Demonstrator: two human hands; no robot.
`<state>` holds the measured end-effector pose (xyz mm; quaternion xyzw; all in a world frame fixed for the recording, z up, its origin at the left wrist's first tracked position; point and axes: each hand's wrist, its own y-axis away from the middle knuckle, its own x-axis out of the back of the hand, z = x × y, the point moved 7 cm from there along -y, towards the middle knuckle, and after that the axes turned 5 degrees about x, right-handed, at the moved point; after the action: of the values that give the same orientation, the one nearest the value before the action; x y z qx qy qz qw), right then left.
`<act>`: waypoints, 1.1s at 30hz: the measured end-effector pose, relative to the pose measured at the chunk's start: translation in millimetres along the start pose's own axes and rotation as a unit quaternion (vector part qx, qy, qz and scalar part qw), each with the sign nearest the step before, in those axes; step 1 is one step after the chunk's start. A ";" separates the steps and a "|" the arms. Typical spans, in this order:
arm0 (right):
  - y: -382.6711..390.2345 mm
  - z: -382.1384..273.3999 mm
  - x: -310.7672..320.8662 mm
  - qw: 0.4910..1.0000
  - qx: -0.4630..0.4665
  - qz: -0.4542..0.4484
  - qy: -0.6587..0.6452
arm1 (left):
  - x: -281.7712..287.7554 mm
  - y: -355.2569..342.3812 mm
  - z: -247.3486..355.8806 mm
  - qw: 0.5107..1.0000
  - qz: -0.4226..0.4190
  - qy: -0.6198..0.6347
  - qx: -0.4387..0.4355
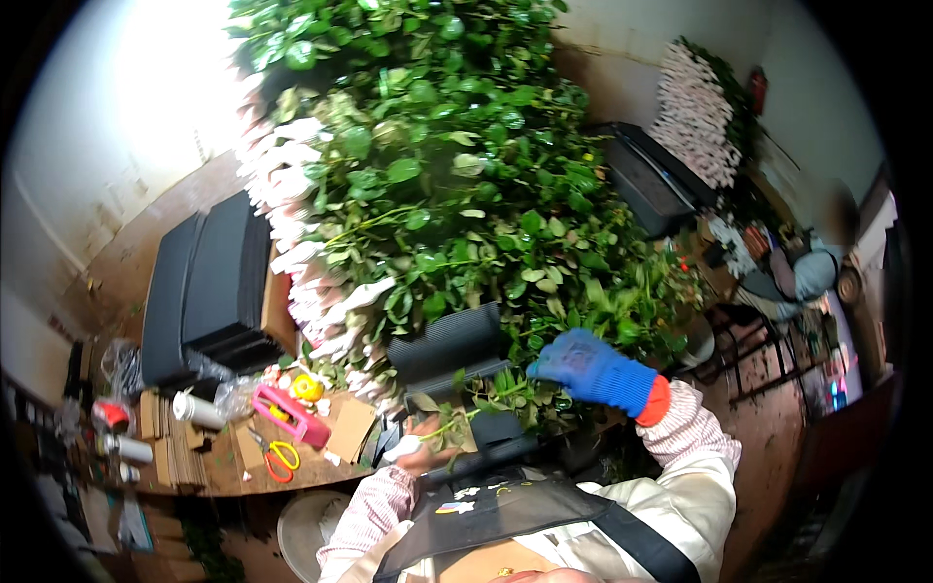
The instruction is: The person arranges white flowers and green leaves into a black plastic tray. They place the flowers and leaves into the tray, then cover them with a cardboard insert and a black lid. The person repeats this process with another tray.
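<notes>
At the bottom centre my bare left hand (424,453) grips a leafy rose stem (450,428), whose white-wrapped head (402,449) points left. My right hand (590,367), in a blue glove, has its fingers curled among the leaves at the stem's other end; what they hold is hidden. Under the stem lies a black ribbed sheet (439,342). Beyond rises a tall pile of leafy stems (437,165), pale wrapped heads (292,233) along its left side.
On the wooden bench (311,466) at left are scissors (280,455), a pink tool (292,413), cardboard pieces (165,447) and black stacked sheets (209,291). At right a person (812,267) sits near a metal rack (748,355); another flower stack (692,112) stands behind.
</notes>
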<state>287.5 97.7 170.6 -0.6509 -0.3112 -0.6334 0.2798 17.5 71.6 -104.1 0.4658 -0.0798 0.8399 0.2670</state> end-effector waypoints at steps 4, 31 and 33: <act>32.3 29.0 -124.0 0.942 -0.144 -0.243 -0.181 | 0.1 6.4 -12.6 0.986 0.049 0.156 0.030; -96.7 152.9 -20.0 0.945 -0.179 0.273 0.028 | 25.9 -2.2 29.6 0.996 -0.035 0.058 -0.059; -90.1 146.2 -16.6 0.905 -0.141 0.401 0.031 | 25.5 0.6 29.0 0.997 -0.031 0.056 -0.052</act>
<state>314.1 266.3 145.3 -0.7333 0.0776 -0.5247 0.4253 27.8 69.5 -66.9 0.4052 -0.0940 0.8508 0.3211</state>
